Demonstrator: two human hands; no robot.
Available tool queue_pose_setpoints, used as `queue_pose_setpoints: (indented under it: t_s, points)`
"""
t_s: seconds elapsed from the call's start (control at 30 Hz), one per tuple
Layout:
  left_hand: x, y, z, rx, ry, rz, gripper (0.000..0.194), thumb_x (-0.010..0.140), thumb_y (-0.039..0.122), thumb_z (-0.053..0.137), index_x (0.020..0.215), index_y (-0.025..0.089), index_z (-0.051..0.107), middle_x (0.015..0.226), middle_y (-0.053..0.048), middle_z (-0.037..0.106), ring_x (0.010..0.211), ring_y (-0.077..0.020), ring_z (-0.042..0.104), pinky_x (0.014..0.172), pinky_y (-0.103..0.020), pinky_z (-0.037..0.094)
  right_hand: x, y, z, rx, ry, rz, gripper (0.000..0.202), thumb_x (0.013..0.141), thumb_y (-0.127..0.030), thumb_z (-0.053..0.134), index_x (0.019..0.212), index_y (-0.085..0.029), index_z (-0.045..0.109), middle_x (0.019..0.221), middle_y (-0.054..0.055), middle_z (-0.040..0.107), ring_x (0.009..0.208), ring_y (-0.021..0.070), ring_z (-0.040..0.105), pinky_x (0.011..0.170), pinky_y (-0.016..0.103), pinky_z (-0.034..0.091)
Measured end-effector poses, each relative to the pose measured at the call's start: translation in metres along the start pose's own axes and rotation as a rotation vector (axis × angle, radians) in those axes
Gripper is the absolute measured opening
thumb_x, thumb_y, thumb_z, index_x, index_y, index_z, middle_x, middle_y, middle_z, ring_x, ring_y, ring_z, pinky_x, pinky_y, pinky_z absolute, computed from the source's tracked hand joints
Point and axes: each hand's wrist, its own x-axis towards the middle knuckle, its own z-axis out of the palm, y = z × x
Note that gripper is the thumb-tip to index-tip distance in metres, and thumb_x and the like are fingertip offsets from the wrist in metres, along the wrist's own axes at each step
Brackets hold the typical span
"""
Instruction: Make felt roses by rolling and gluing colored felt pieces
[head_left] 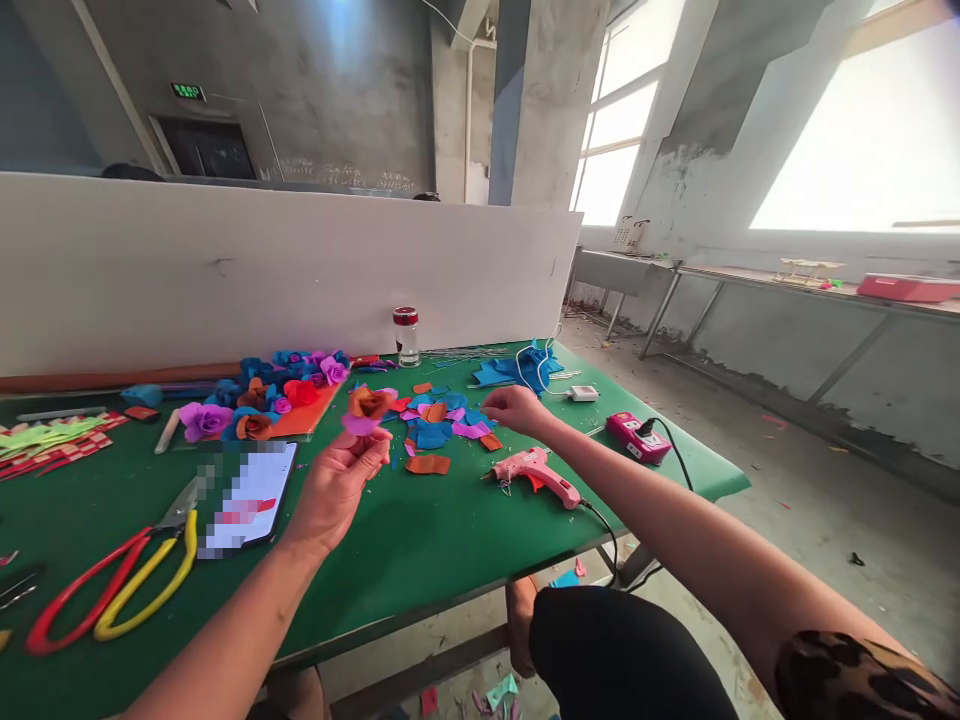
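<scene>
My left hand pinches a paper flower with brown-orange inner petals and purple outer ones, raised a little above the table. My right hand is closed with its fingers curled together; whatever is between them, if anything, is hidden. Beneath and between the hands lie scattered paper petals in blue, brown, purple and red. A pink glue gun rests on its side just in front of my right hand, its cord hanging over the table edge.
Finished paper flowers are heaped at left. Nearer lie a phone and large scissors with red and yellow handles. Behind stand a lidded jar and a white partition. A pink power strip and white plug sit at right.
</scene>
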Motion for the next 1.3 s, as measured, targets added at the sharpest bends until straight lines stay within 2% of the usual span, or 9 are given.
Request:
queue_pose_setpoints:
  t_s: [0.2, 0.37, 0.47, 0.6, 0.73, 0.87, 1.07, 1.2, 1.3]
  points:
    - [0.001, 0.001, -0.002, 0.132, 0.096, -0.027, 0.026, 0.059, 0.038, 0.084, 0.072, 0.018, 0.073, 0.057, -0.001, 0.059, 0.053, -0.0123, 0.048, 0.05, -0.025, 0.037, 0.039, -0.023, 0.042, -0.176, -0.144, -0.016, 0.006, 0.078, -0.018, 0.073, 0.075, -0.019, 0.078, 0.08, 0.005, 0.075, 0.076, 0.0176, 0.066, 0.061, 0.024, 0.04]
    - [0.006, 0.002, -0.009, 0.138, 0.104, -0.028, 0.017, 0.063, 0.034, 0.079, 0.066, 0.02, 0.07, 0.051, 0.002, 0.054, 0.047, -0.0103, 0.043, 0.046, -0.024, 0.033, 0.054, -0.035, 0.077, -0.227, -0.181, 0.058, 0.009, 0.073, -0.018, 0.078, 0.081, -0.02, 0.077, 0.09, 0.007, 0.075, 0.082, 0.021, 0.066, 0.062, 0.024, 0.042]
    - [0.006, 0.002, -0.012, 0.144, 0.108, -0.017, 0.016, 0.065, 0.033, 0.077, 0.066, 0.019, 0.07, 0.05, 0.002, 0.054, 0.046, -0.0098, 0.043, 0.046, -0.024, 0.034, 0.053, -0.031, 0.075, -0.187, -0.18, 0.065, 0.008, 0.072, -0.016, 0.077, 0.079, -0.019, 0.076, 0.089, 0.006, 0.075, 0.083, 0.0208, 0.066, 0.064, 0.024, 0.043]
    - [0.006, 0.0, -0.015, 0.146, 0.087, -0.02, 0.016, 0.066, 0.032, 0.078, 0.066, 0.019, 0.07, 0.049, 0.002, 0.054, 0.045, -0.0089, 0.042, 0.046, -0.024, 0.034, 0.047, -0.02, 0.058, -0.085, -0.136, 0.094, 0.005, 0.073, -0.014, 0.076, 0.074, -0.019, 0.075, 0.084, 0.006, 0.074, 0.085, 0.0208, 0.066, 0.068, 0.025, 0.044]
    - [0.006, -0.001, -0.017, 0.139, 0.065, -0.03, 0.018, 0.064, 0.034, 0.079, 0.067, 0.018, 0.071, 0.047, 0.003, 0.053, 0.043, -0.0088, 0.041, 0.042, -0.023, 0.03, 0.039, -0.016, 0.045, 0.114, -0.083, 0.163, 0.013, 0.072, -0.009, 0.075, 0.063, -0.017, 0.071, 0.059, 0.003, 0.066, 0.071, 0.0198, 0.065, 0.069, 0.028, 0.046]
    - [0.005, -0.002, -0.017, 0.137, 0.087, -0.057, 0.022, 0.063, 0.036, 0.08, 0.068, 0.018, 0.071, 0.049, 0.002, 0.056, 0.043, -0.0087, 0.042, 0.042, -0.022, 0.03, 0.022, -0.03, 0.041, 0.467, -0.083, 0.221, 0.018, 0.078, -0.024, 0.076, 0.064, -0.017, 0.067, 0.047, -0.002, 0.057, 0.05, 0.0137, 0.058, 0.059, 0.027, 0.049]
    - [-0.002, 0.001, 0.003, 0.144, 0.067, -0.114, 0.039, 0.06, 0.048, 0.084, 0.076, 0.016, 0.071, 0.068, -0.003, 0.07, 0.049, -0.0095, 0.05, 0.046, -0.023, 0.032, -0.035, -0.07, 0.051, 1.024, -0.079, 0.228, 0.035, 0.066, -0.043, 0.084, 0.075, -0.018, 0.061, 0.062, -0.003, 0.062, 0.055, 0.0097, 0.061, 0.062, 0.026, 0.056]
    - [-0.013, 0.013, 0.021, 0.034, -0.01, -0.301, 0.053, 0.056, 0.054, 0.086, 0.085, 0.015, 0.064, 0.073, -0.001, 0.069, 0.036, -0.0009, 0.029, 0.039, -0.021, 0.016, -0.075, -0.089, 0.058, 1.252, 0.012, 0.234, 0.044, 0.06, -0.047, 0.086, 0.078, -0.021, 0.056, 0.065, -0.005, 0.06, 0.056, 0.0086, 0.059, 0.063, 0.024, 0.055]
    - [-0.024, 0.021, 0.032, -0.078, -0.122, -0.424, 0.054, 0.054, 0.054, 0.087, 0.084, 0.016, 0.061, 0.057, 0.007, 0.055, 0.033, 0.0006, 0.019, 0.038, -0.019, 0.01, -0.099, -0.099, 0.065, 1.342, 0.11, 0.249, 0.046, 0.058, -0.047, 0.086, 0.079, -0.022, 0.054, 0.064, -0.008, 0.057, 0.053, 0.0062, 0.054, 0.058, 0.02, 0.049]
